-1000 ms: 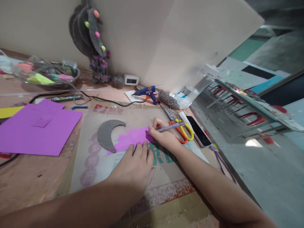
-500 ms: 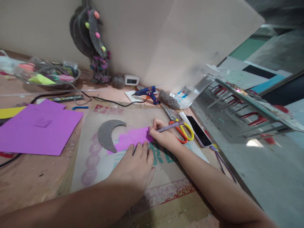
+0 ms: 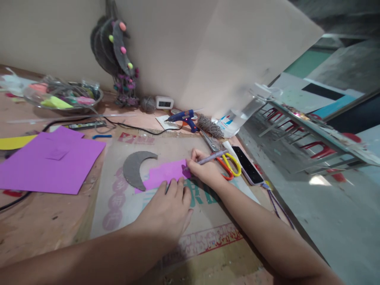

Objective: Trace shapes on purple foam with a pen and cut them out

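A strip of purple paper (image 3: 164,172) lies on the printed board (image 3: 114,144). My left hand (image 3: 168,206) rests flat across its near edge, fingers stretched out and pressing it down. A short dark sliver shows between two of those fingers; I cannot make out what it is. In my right hand (image 3: 204,168) a greyish-purple pen (image 3: 212,157) is pinched, its tip end at the right end of the strip, partly hidden by the fingers. A grey crescent (image 3: 133,168) overlaps the strip's left end. Just beyond my right hand lie scissors (image 3: 230,166) with red and yellow handles.
Large purple sheets (image 3: 50,170) lie at left, a bowl of craft bits (image 3: 63,101) behind them. At the back are a blue glue gun (image 3: 184,117), grey yarn (image 3: 210,126) and a small white clock (image 3: 164,103). A phone (image 3: 247,165) lies near the table's right edge.
The pen has tilted and shifted slightly in my right hand at the strip's right end. My left hand keeps its place. The whole view has moved a little.
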Demonstrator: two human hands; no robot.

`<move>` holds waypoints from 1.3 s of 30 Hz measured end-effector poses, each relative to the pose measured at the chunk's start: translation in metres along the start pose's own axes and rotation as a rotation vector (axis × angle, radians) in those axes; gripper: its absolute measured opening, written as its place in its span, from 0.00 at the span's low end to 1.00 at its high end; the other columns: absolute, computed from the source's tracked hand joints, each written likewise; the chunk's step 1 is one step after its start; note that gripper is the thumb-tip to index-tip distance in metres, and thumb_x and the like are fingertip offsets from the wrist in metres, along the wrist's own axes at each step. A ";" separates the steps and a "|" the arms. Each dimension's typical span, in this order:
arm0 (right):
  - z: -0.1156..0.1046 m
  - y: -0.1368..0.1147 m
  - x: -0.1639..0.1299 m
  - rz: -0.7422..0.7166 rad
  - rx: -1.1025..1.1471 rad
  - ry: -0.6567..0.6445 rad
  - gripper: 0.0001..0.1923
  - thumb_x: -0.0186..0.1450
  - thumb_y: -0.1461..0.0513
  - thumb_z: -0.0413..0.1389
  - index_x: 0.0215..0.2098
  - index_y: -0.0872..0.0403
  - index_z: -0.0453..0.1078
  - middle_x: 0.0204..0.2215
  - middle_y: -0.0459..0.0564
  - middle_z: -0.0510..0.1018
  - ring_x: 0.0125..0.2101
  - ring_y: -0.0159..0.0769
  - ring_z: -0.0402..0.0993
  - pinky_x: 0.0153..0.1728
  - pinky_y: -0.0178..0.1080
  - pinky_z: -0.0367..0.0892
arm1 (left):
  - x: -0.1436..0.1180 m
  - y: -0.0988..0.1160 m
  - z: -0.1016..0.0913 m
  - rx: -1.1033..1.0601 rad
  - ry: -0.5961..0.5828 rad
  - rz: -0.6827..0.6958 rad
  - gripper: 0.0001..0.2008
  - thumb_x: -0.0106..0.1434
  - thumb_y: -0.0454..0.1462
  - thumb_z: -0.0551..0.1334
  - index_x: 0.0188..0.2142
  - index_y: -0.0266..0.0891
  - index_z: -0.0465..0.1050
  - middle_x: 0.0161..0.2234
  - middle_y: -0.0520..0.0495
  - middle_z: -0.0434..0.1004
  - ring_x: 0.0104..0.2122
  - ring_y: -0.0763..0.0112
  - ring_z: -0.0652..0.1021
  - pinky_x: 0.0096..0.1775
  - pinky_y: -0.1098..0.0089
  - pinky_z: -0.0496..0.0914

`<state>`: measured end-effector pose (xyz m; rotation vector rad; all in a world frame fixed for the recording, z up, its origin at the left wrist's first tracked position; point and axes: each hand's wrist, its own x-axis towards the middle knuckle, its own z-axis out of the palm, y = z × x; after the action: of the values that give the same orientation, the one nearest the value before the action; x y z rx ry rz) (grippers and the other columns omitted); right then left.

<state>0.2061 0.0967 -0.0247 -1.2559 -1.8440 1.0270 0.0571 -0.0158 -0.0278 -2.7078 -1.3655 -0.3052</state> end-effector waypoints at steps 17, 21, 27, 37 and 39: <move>-0.009 0.003 0.008 -0.027 0.281 0.206 0.19 0.64 0.47 0.53 0.24 0.50 0.57 0.12 0.37 0.61 0.14 0.27 0.54 0.18 0.32 0.50 | -0.008 0.004 -0.016 0.071 0.126 0.241 0.09 0.67 0.32 0.55 0.34 0.36 0.74 0.33 0.42 0.77 0.35 0.59 0.76 0.38 0.60 0.68; -0.008 0.001 0.007 -0.041 0.253 0.211 0.20 0.62 0.45 0.53 0.25 0.50 0.59 0.11 0.37 0.60 0.13 0.29 0.55 0.17 0.32 0.51 | -0.002 -0.006 -0.028 0.014 0.065 0.151 0.10 0.68 0.33 0.54 0.33 0.37 0.72 0.32 0.42 0.75 0.35 0.59 0.75 0.38 0.60 0.67; -0.009 0.003 0.010 -0.081 0.204 0.236 0.20 0.61 0.44 0.53 0.25 0.51 0.62 0.10 0.37 0.61 0.12 0.29 0.54 0.15 0.33 0.48 | 0.012 -0.056 -0.041 0.026 -0.041 -0.240 0.16 0.63 0.43 0.64 0.43 0.30 0.74 0.41 0.34 0.78 0.45 0.51 0.76 0.47 0.54 0.69; -0.017 0.013 0.018 -0.198 0.044 0.344 0.14 0.63 0.50 0.51 0.29 0.51 0.65 0.17 0.43 0.69 0.20 0.36 0.68 0.24 0.36 0.63 | 0.039 -0.048 -0.043 -0.060 -0.077 -0.298 0.18 0.67 0.42 0.61 0.54 0.38 0.68 0.53 0.41 0.72 0.48 0.60 0.76 0.47 0.54 0.74; -0.017 0.016 0.020 -0.250 -0.021 0.330 0.10 0.60 0.55 0.54 0.34 0.53 0.69 0.25 0.48 0.75 0.26 0.38 0.72 0.30 0.39 0.67 | 0.027 -0.060 -0.059 -0.047 -0.021 -0.372 0.19 0.67 0.42 0.61 0.55 0.38 0.68 0.54 0.41 0.71 0.48 0.60 0.76 0.48 0.54 0.73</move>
<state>0.2211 0.1231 -0.0291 -1.0976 -1.7038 0.6256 0.0168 0.0311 0.0350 -2.4826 -1.8880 -0.3391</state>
